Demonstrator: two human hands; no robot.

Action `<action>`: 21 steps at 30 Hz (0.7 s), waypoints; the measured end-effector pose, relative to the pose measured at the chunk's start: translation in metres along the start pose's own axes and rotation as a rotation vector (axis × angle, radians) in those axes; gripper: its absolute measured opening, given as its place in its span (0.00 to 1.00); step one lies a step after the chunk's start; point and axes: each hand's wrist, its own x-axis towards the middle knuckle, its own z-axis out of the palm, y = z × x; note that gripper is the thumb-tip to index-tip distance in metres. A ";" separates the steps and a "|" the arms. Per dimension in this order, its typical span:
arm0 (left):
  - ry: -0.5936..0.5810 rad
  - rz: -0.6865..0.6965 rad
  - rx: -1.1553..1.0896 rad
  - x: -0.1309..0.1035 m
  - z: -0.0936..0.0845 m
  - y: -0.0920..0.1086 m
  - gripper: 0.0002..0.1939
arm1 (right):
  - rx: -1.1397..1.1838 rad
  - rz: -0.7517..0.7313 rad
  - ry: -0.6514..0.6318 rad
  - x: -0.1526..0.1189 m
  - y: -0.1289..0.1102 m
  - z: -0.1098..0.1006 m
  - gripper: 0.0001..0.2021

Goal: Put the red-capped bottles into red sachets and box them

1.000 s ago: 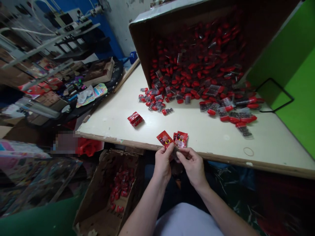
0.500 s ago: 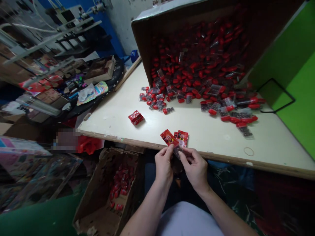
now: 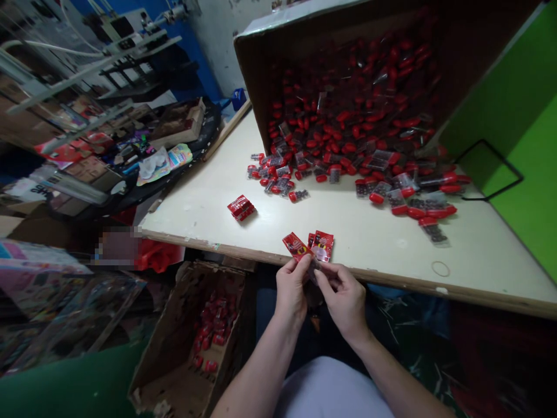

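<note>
At the table's front edge, my left hand (image 3: 293,288) pinches a small red printed packet (image 3: 297,247) between thumb and fingers. My right hand (image 3: 343,296) is closed on the packet's dark, see-through lower end, close to my left fingertips. Just behind the hands, another red printed packet (image 3: 322,244) lies on the table, partly over a further red piece. To the left sits a small stack of red packets (image 3: 242,208). Exactly what is inside the held packet is hidden by my fingers.
A large cardboard box (image 3: 253,87) lies on its side, spilling clear red-capped containers (image 3: 335,125) of dark beads onto the table (image 3: 200,203). Below left stands an open carton (image 3: 174,325) with red packed pieces. A rubber band (image 3: 440,268) lies at right; a machine (image 3: 93,75) stands left.
The held packet has tilted slightly and sunk a little lower into my fingers. Both hands stay almost in place, and the things on the table are unchanged.
</note>
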 end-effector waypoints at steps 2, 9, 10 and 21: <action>0.013 -0.013 -0.008 0.000 0.001 -0.001 0.16 | -0.096 -0.095 0.007 -0.001 -0.001 -0.002 0.09; -0.098 -0.042 -0.044 0.004 -0.006 -0.004 0.16 | 0.133 0.090 -0.034 0.003 0.000 0.001 0.08; -0.122 -0.046 -0.035 0.004 -0.007 -0.004 0.17 | 0.226 0.159 -0.052 0.004 0.001 0.002 0.08; -0.207 -0.065 0.012 0.000 -0.009 0.001 0.16 | 0.543 0.397 -0.036 0.010 0.003 0.009 0.11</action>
